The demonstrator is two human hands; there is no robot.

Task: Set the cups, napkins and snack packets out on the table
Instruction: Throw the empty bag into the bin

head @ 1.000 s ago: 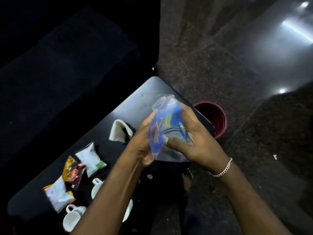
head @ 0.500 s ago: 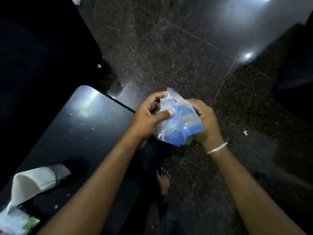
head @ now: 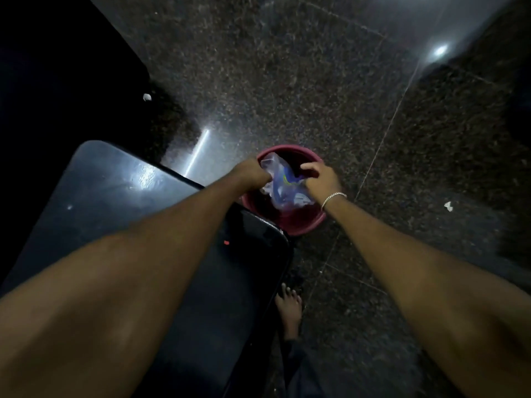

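Nearest the camera, a bare foot (head: 288, 308) stands on the speckled granite floor (head: 287, 81) beside the dark counter (head: 109, 191). The visible part of the counter carries no cups, napkins or snack packets; those task items are out of view.

Both forearms reach past the counter's corner to a red bucket (head: 298, 222) standing on the floor just beside it. The left hand (head: 253, 175) has its grip curled and pinching the left edge of a crumpled clear plastic bag with blue print (head: 283, 186). The right hand (head: 320, 179), with a chain bracelet (head: 333, 196) at the wrist, pinches the bag's right side. The bag sits low inside the bucket's rim, which suggests emptied packaging being discarded.

The bag bears blue and yellow markings, but no brand or wording is legible.

Farther off, small white scraps (head: 147, 96) lie on the floor.
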